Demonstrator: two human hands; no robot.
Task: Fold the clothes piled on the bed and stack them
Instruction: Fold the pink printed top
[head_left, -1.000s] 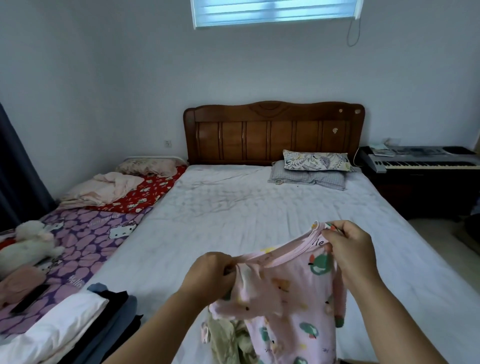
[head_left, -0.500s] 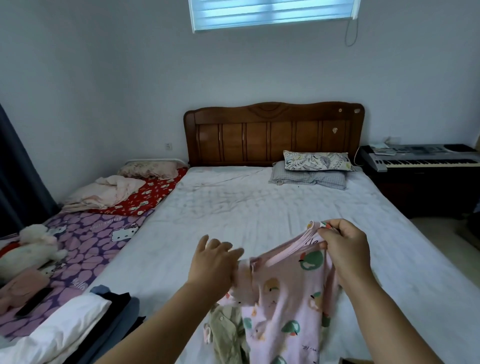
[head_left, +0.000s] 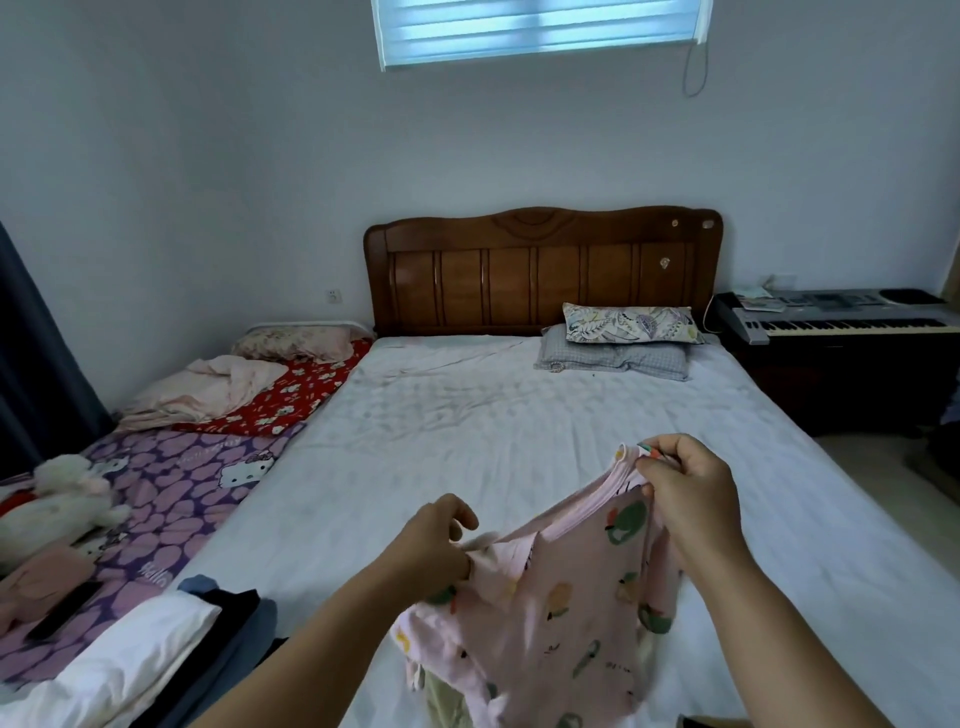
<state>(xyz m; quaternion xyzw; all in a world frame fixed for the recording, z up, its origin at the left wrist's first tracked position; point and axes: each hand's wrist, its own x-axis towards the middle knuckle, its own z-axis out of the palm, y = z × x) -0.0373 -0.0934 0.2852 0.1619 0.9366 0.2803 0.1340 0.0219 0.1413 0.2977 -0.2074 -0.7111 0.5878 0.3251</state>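
I hold up a pink garment (head_left: 561, 618) printed with fruit shapes above the near end of the white bed (head_left: 467, 431). My right hand (head_left: 685, 488) pinches its ribbed edge at the upper right. My left hand (head_left: 436, 545) grips the same edge lower left, fingers curled into the cloth. The garment hangs down between both arms. A beige piece of clothing (head_left: 441, 701) shows under it at the bottom edge. A stack of folded clothes (head_left: 156, 654), white on top of dark ones, lies at the near left.
Two pillows (head_left: 623, 338) lie by the wooden headboard (head_left: 540, 270). A lower bed with purple and red covers (head_left: 171, 478) adjoins on the left, holding a plush toy (head_left: 67, 499) and a pink blanket (head_left: 208, 384). A keyboard (head_left: 841, 322) stands at the right.
My left hand let go of the garment's edge, opened briefly, then took hold again lower down. The garment has spread wider between my hands. My right hand kept its pinch.
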